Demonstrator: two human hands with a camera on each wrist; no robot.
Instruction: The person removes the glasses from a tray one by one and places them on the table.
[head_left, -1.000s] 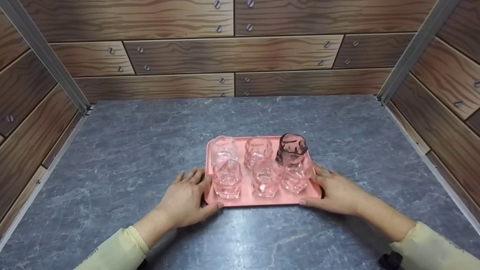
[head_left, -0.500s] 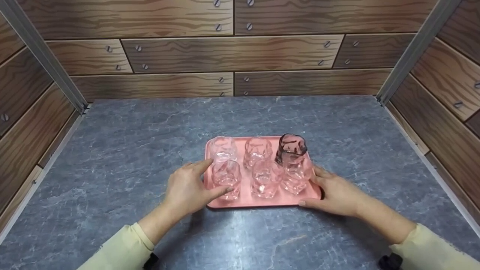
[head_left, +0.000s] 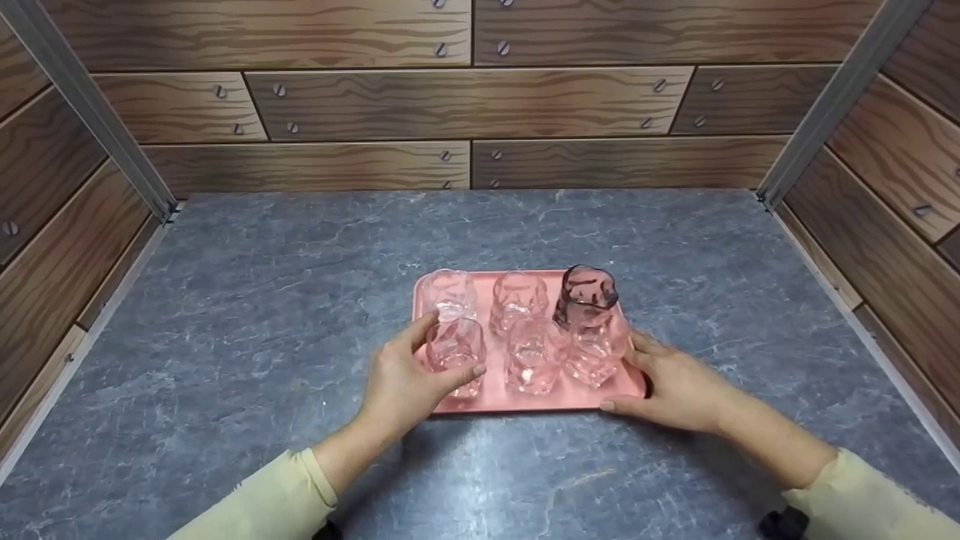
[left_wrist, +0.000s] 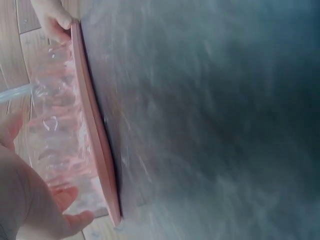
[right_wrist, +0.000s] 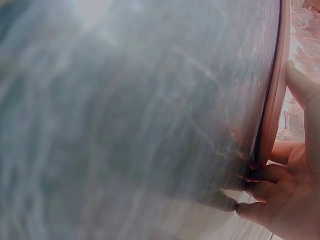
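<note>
A pink tray point(head_left: 495, 397) lies on the table, bearing several upright wavy-sided drinking glasses. My left hand point(head_left: 405, 379) is around the front-left clear glass point(head_left: 457, 341), thumb in front and fingers at its left. In the left wrist view a gap shows between the thumb point(left_wrist: 11, 127) and the glass, and the fingers look loosely spread. My right hand point(head_left: 679, 386) holds the tray's front-right corner, thumb on the front edge, fingers along the right side. In the right wrist view its fingertips point(right_wrist: 255, 192) touch the tabletop.
Clear glasses stand at back left point(head_left: 450, 289), back middle point(head_left: 519, 296), front middle point(head_left: 532, 360) and front right point(head_left: 592, 360). A dark-tinted glass point(head_left: 589, 289) is at back right. Wood-patterned panels point(head_left: 472, 105) wall the grey marbled tabletop point(head_left: 300, 247) at back and sides.
My left hand has left the tray's left edge, risen and moved right to surround the front-left glass. The right hand stays at the tray's corner. The glasses keep their places.
</note>
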